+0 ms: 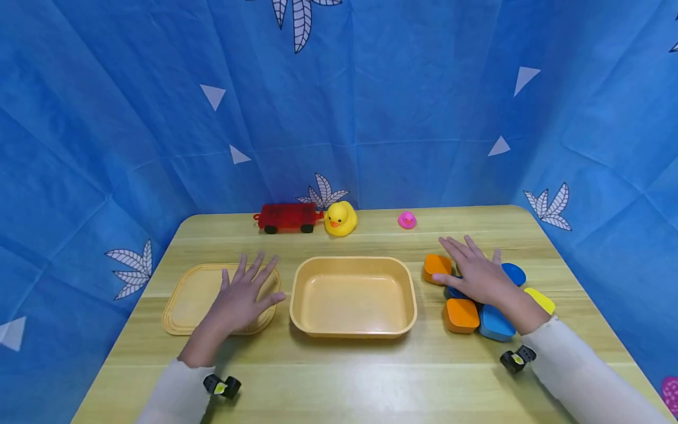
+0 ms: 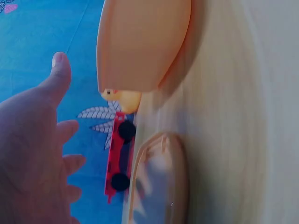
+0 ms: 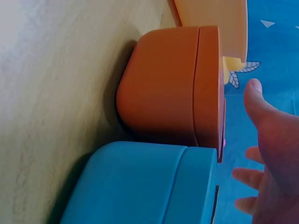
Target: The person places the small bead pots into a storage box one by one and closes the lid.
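Observation:
My left hand (image 1: 241,300) hovers with spread fingers over a flat tan lid (image 1: 193,294) at the left of the table. Between the hands sits a tan rectangular tub (image 1: 354,300) with nothing inside. My right hand (image 1: 479,274), fingers spread as well, is above a cluster of small lidded boxes and partly hides them. Among these are an orange box (image 1: 462,316) at the front, another orange box (image 1: 436,269) behind it, a light blue box (image 1: 497,324), a dark blue round piece (image 1: 514,274) and a yellow piece (image 1: 541,300). Neither hand holds anything.
Along the back edge of the wooden table (image 1: 360,383) stand a red toy wagon (image 1: 288,217), a yellow rubber duck (image 1: 341,219) touching or close to it, and a small pink duck (image 1: 407,220). A blue patterned cloth (image 1: 371,106) hangs behind and at both sides.

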`<state>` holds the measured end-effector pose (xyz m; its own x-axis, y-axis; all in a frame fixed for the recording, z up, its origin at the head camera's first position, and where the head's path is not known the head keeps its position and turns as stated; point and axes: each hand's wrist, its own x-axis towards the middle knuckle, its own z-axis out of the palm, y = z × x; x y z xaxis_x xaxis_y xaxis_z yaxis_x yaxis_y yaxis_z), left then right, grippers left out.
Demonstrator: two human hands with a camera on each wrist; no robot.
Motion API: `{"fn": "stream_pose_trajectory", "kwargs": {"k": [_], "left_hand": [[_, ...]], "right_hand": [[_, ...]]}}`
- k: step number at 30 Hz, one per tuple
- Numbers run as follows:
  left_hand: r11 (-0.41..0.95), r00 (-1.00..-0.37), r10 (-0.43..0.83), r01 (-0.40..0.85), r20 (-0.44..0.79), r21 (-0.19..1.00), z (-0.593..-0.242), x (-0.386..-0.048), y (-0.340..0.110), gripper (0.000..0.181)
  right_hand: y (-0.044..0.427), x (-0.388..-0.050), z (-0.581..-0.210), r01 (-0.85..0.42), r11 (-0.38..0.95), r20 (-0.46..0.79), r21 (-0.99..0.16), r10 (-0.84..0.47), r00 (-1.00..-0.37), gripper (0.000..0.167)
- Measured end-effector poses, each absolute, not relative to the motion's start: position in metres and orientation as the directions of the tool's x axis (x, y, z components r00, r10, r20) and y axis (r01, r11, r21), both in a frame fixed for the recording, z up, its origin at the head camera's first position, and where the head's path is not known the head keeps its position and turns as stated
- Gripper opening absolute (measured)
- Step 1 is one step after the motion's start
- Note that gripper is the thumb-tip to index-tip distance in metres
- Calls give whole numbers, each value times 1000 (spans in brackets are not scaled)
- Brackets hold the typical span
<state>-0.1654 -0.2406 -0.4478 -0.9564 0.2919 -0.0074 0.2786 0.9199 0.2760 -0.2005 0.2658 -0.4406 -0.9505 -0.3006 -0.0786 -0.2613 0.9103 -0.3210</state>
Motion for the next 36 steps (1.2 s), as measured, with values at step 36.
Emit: {"fn": "stream_pose_trajectory", "kwargs": {"k": [36], "left_hand": [[746, -886, 451, 309, -107, 589, -469, -143, -212, 116]], "right_hand": [[259, -216, -448, -271, 884, -119, -381, -338, -934, 71]]}}
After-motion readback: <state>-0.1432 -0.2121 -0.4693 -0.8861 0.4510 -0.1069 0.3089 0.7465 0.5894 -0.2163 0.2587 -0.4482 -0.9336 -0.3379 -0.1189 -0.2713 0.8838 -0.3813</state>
